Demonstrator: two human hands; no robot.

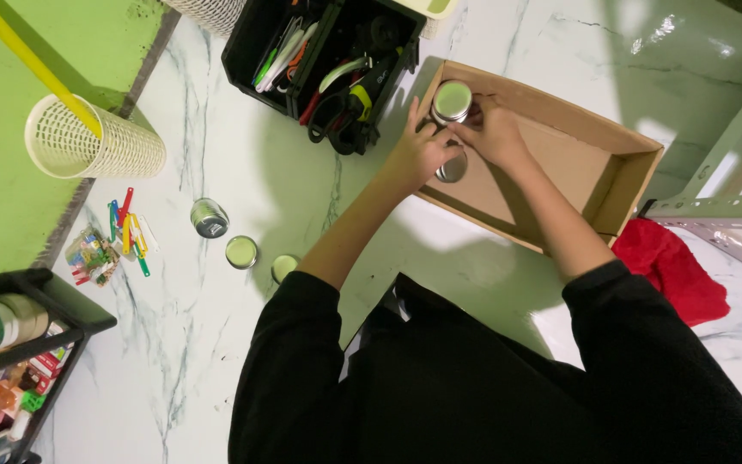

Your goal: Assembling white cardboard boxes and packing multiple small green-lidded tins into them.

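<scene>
Two hands meet over small round tins at the corner of a shallow cardboard box on a marble floor.

At far left a white mesh cup [96, 142] holds a yellow stick [32, 60], with coloured clips [129, 232] scattered below it. Next come three loose tins [240, 251] on the floor, well apart from the hands. Above them sits a black bin of tools [324, 60]. The left hand [422, 155] rests at the near corner of the cardboard box [620, 163], fingers curled against the green-topped tin [453, 100]; the right hand [493, 131] pinches that same tin from the other side. A second, silver tin [453, 167] lies just below, between the two hands, inside the box. Whether the left hand truly grasps the tin cannot be told. A red cloth [676, 266] lies at right, beside a grey metal frame [723, 206].
</scene>
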